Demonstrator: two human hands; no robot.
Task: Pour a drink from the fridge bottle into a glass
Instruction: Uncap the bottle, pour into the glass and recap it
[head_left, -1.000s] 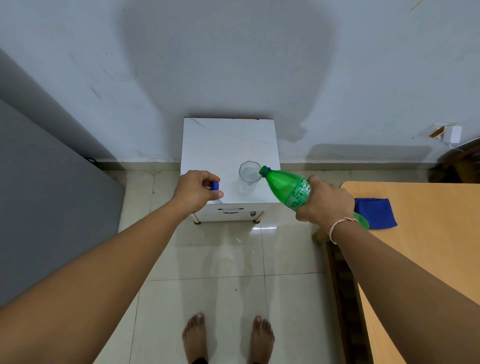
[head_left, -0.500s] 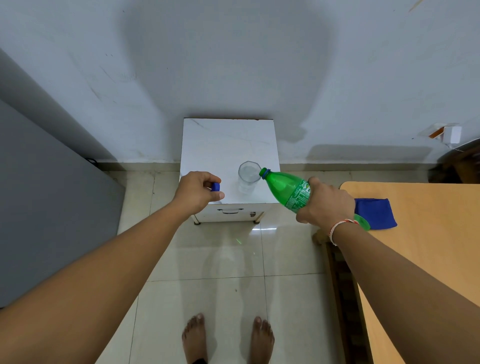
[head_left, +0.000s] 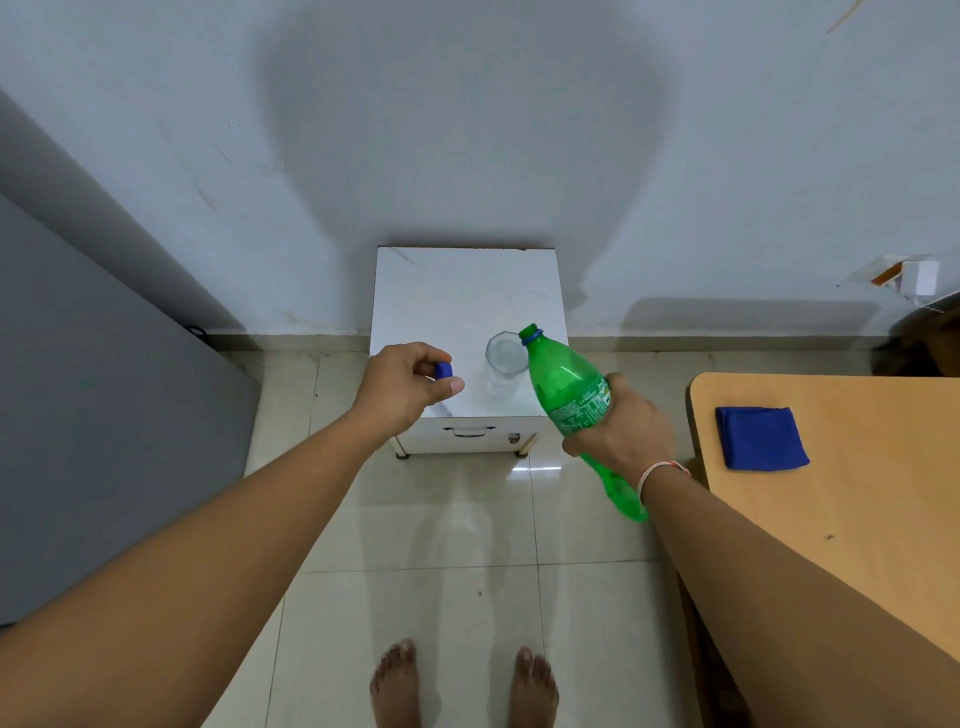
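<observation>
On the small white cabinet (head_left: 457, 301) against the far wall stands the glass (head_left: 505, 366), upright, near the cabinet's front right part, with clear liquid showing in it; how full it is I cannot tell. Just right of the glass, my right hand (head_left: 621, 434) is wrapped around the middle of the green bottle (head_left: 569, 395), over its label, fingers closed tight on it. I hold the bottle tilted, its open mouth pointing up and to the far left, its base down toward me by my wrist. The mouth, with its blue ring, sits just at the glass's right rim as seen from above; whether they touch I cannot tell. No stream runs from the mouth.

Left of the glass, my left hand (head_left: 408, 387) hovers over the cabinet's near left edge, pinching the blue cap (head_left: 443, 370) between thumb and fingers, the cap well apart from the bottle's mouth.

To the right, a wooden table (head_left: 857, 519) carries a folded blue cloth (head_left: 760, 437), lying flat near its far left corner. A thread band (head_left: 660, 470) circles my right wrist. Down near the frame's bottom, my bare feet (head_left: 462, 686) stand on the pale tiled floor (head_left: 426, 519). A grey panel (head_left: 104, 415) fills the left side.
</observation>
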